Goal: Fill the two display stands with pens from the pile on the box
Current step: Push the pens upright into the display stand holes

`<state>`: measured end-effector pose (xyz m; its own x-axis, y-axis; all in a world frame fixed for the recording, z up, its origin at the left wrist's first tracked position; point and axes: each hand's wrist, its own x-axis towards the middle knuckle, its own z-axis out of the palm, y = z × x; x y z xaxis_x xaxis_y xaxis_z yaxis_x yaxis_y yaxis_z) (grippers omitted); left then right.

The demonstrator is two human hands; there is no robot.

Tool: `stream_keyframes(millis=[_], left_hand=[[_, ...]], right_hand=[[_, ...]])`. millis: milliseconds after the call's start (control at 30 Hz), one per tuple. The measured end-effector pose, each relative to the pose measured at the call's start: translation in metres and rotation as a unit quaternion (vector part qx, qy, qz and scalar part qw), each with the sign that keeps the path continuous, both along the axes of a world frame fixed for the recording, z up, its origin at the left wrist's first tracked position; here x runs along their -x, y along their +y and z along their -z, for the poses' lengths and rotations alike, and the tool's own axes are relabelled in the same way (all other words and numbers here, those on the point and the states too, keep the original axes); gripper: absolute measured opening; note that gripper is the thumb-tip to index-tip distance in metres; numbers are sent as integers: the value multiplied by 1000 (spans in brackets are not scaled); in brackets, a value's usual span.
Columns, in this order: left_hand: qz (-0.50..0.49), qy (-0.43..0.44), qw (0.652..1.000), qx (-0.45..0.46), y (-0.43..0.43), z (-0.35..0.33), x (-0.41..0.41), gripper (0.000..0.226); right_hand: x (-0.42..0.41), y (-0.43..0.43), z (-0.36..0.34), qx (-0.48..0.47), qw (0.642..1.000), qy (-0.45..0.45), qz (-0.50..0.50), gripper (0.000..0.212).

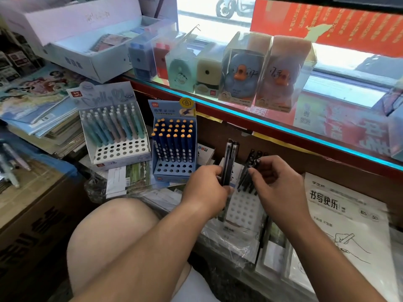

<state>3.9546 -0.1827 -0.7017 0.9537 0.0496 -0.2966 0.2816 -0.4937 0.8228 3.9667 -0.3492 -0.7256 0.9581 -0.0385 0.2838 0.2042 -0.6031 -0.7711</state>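
The fingers (213,171) of the left hand (202,188) wrap round a bundle of dark pens (230,158), with the thumb pressing from the near side. The bundle stands upright just over the left edge of the white stand (244,205). The fingers (265,163) of the right hand (279,182) are bent and close, together with the thumb, on the upper ends of the standing pens (245,180), which lean in the far rows of the white stand. Which single pen they pinch cannot be told. The near rows of holes in the white stand are unfilled.

The white stand sits on clear plastic-wrapped packs directly in front of the person, between the two hands. Left of it and a little farther back stands a blue stand (172,170) with dark blue, orange-tipped pens in its far rows and open holes in front. Farther left again is a pale stand (117,151) holding pastel pens, also with empty front holes. Far to the left of the white stand a few loose pens (11,168) lie on a cardboard box (32,203). Right of the white stand lies a printed workbook (340,205). Above and behind it runs a glass shelf (283,129) carrying boxed duck sharpeners (242,70). A bare knee (113,232) shows near the left of the white stand.
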Motion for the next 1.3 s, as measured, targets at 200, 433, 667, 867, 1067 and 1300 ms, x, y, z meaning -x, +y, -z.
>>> stream_keyframes(millis=[200,433,667,867,1067,1300], left_hand=[[4,-4,1000,0,0,0,-1,24],[14,-4,1000,4,-1,2,-1,17],[29,8,1000,5,-2,3,0,26],[65,31,997,29,-5,4,2,23],[102,39,993,48,-11,1,5,24],[44,31,998,37,-6,1,3,14]], right_hand=[[3,3,2,23,1000,10,-3,16],[2,2,12,83,996,36,-3,31],[1,2,21,183,981,-46,-46,15],[5,1,-9,-95,995,27,-20,22],[2,-4,-23,-205,972,81,-77,13],[4,-14,-13,-266,962,52,11,4]])
